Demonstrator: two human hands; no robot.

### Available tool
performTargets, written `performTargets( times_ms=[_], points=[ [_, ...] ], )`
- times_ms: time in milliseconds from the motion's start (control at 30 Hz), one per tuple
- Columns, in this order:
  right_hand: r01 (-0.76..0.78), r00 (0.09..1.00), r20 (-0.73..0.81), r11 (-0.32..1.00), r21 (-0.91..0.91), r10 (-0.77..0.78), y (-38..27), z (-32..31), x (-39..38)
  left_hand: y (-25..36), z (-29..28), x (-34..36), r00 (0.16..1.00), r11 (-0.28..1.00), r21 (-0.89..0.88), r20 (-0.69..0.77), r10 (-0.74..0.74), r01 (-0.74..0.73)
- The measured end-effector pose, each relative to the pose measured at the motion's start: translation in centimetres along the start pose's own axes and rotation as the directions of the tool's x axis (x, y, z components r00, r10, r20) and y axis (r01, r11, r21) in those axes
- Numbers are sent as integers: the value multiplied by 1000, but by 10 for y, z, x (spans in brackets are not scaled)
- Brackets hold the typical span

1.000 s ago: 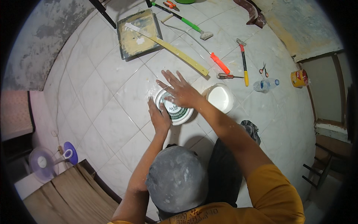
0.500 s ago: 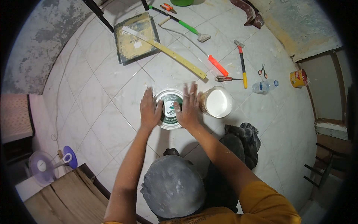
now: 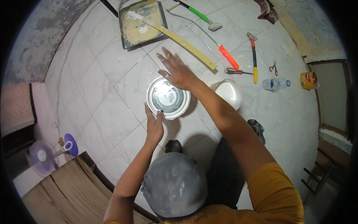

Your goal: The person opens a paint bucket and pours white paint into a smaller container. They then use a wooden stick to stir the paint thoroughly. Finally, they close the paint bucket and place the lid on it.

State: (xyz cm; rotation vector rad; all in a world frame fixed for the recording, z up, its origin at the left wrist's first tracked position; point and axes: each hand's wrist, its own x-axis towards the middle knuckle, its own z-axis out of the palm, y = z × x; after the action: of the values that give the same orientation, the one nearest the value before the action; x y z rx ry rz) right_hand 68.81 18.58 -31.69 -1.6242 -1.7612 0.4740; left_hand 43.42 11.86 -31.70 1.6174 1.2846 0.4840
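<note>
A round white paint tub [image 3: 149, 95] with a green and white printed lid stands in front of me, seemingly raised or tipped from the tiles. At its near left side, my left hand [image 3: 154, 127] grips the rim, thumb on top and fingers along the wall. My right hand [image 3: 178, 72] is over the tub's far right edge, fingers spread and nothing in them. Whether its palm touches the lid, I cannot tell. Just right of the tub, partly behind my right forearm, is an open container of white paint [image 3: 228, 95].
Farther off lie a paint tray [image 3: 143, 35], a yellow strip [image 3: 186, 44], a roller frame [image 3: 228, 56], a green-handled scraper [image 3: 199, 15], a screwdriver [image 3: 235, 71] and a hammer [image 3: 254, 56]. Scissors [image 3: 275, 68], a plastic bottle [image 3: 274, 84] and a yellow pot [image 3: 308, 80] are rightward.
Both hands were flat along the tub's sides. The right has lifted away, up and left over the far edge. The tub has shifted left, its lid has turned and looks larger. The view also moved.
</note>
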Motion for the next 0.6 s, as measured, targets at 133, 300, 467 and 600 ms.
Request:
performTargets(
  times_ms=[133,300,467,600],
  points=[
    [-116,954,-290,987,-109,80,-56,-22,-19,19,-25,29,994,996,49,-81,74,-70],
    [-216,971,-155,947,-239,183,-37,10,-54,33,22,57,937,979,141,-296,184,-148],
    [-160,935,-344,965,-206,81,-78,-10,-49,22,18,52,925,983,133,-344,164,-125],
    [-59,988,-152,952,-301,13,-67,23,-81,26,19,51,937,979,185,-319,144,-88]
  ],
)
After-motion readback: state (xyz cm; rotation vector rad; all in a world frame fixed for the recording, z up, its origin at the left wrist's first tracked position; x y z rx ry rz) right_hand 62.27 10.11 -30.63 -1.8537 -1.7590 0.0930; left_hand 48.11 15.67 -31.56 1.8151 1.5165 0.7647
